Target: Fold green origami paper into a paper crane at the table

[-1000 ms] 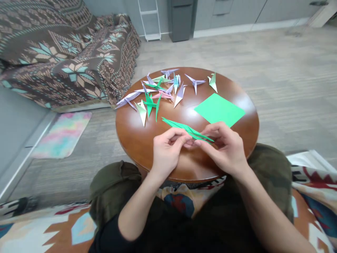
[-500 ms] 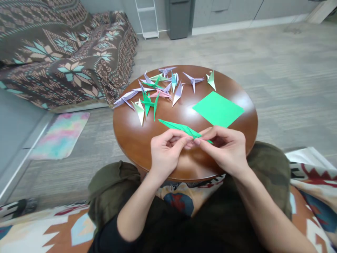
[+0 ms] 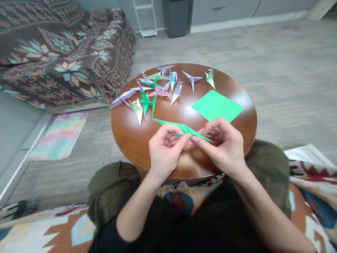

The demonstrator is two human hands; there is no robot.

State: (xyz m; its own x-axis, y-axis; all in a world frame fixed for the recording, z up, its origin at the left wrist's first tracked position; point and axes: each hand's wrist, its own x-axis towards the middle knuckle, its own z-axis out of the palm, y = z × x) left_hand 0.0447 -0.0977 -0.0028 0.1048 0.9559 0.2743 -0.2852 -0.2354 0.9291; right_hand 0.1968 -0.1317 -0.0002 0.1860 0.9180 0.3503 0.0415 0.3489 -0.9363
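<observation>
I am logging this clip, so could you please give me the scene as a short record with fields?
Left hand: left hand pinches the folded green paper
Right hand: right hand pinches the same piece from the other side
Surface: round wooden table
Spare sheet: flat green square, apart from the hands
Finished pieces: folded paper cranes clustered at the far side
Surroundings: patterned sofa throw, pastel mat on the floor
</observation>
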